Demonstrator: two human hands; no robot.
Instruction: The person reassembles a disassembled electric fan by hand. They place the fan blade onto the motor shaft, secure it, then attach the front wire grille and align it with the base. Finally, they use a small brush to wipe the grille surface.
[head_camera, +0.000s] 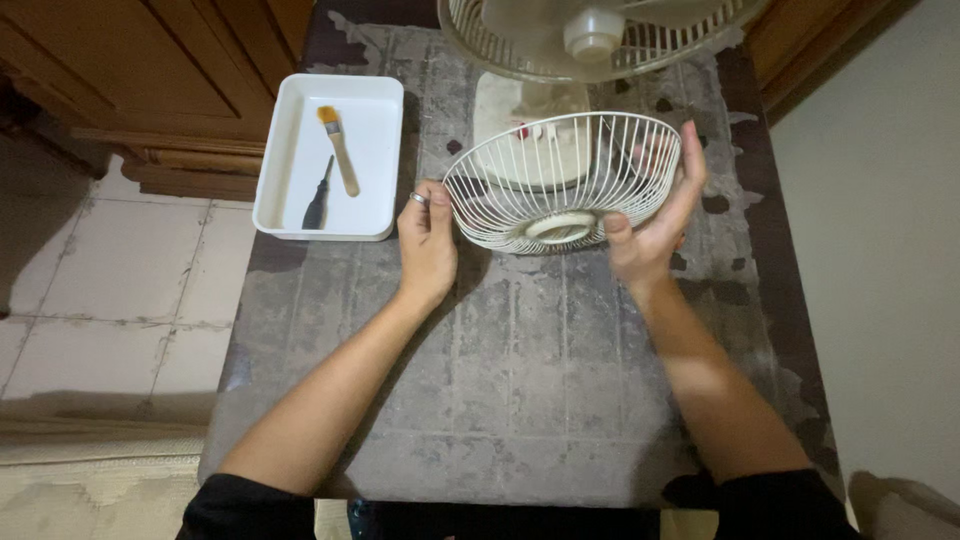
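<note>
A round white wire fan guard (545, 165) is held tilted above the worn grey table (520, 370), its hub ring facing me. My left hand (425, 240), with a ring on one finger, grips the guard's left rim. My right hand (655, 220) cups the right rim, thumb near the hub and fingers spread up the outside. Behind the guard stands a white table fan (590, 40), whose base is partly hidden by the guard.
A white rectangular tray (385, 170) lies at the table's left far corner, holding a small paintbrush (340, 150) and a dark screwdriver (318, 195). Wooden cabinets (150, 70) stand at the left over a tiled floor. A pale wall (880, 250) runs along the right.
</note>
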